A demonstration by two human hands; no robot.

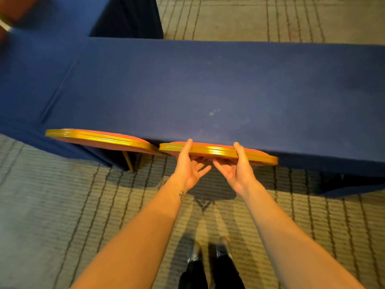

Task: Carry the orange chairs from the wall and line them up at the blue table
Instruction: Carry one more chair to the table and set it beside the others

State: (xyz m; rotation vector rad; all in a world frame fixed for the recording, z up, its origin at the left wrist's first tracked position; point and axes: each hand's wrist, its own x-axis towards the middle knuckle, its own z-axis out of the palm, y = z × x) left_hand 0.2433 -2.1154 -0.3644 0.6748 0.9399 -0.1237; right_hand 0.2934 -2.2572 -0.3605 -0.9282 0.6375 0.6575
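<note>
At the near edge of the blue table point(208, 84), the left hand point(188, 166) and right hand point(236, 167) both grip the gold top rail of the right orange chair point(215, 150), thumbs over it and fingers beneath. The left orange chair point(98, 137) stands just beside it on the striped carpet point(62, 205).

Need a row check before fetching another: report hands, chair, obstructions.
Left hand and right hand grip right chair by its back. It stands at blue table, beside left chair. Nothing visible blocking.
</note>
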